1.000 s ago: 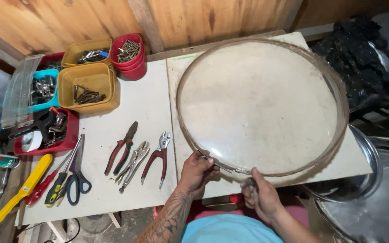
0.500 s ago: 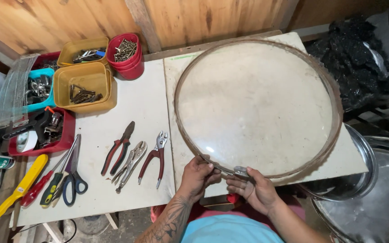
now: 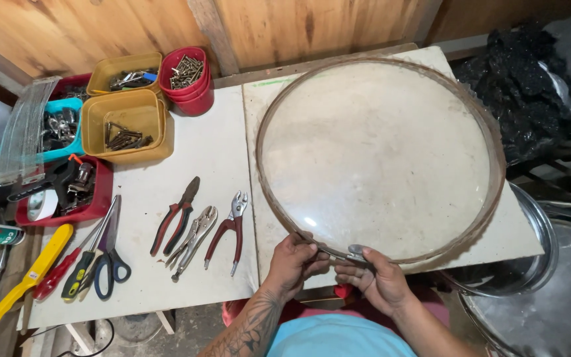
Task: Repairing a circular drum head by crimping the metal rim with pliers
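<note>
2 hands on round hoop [image 3: 490,165] near edge: left hand [image 3: 294,263] pinches rim, right hand [image 3: 377,277] grips small metal clip [image 3: 355,252]; pliers [image 3: 227,231] just left of hoop.

Large round metal-rimmed clear hoop [image 3: 378,158], lying flat on table, near edge gripped

Two bare hands, no gloves, no rings or watch in view. Left hand [image 3: 293,263] on a bare forearm covered with dark tattoo patterns down to the wrist. Right hand [image 3: 378,281] on a bare, unmarked forearm. Light blue shirt [image 3: 335,338] below, sleeves unseen.
</note>
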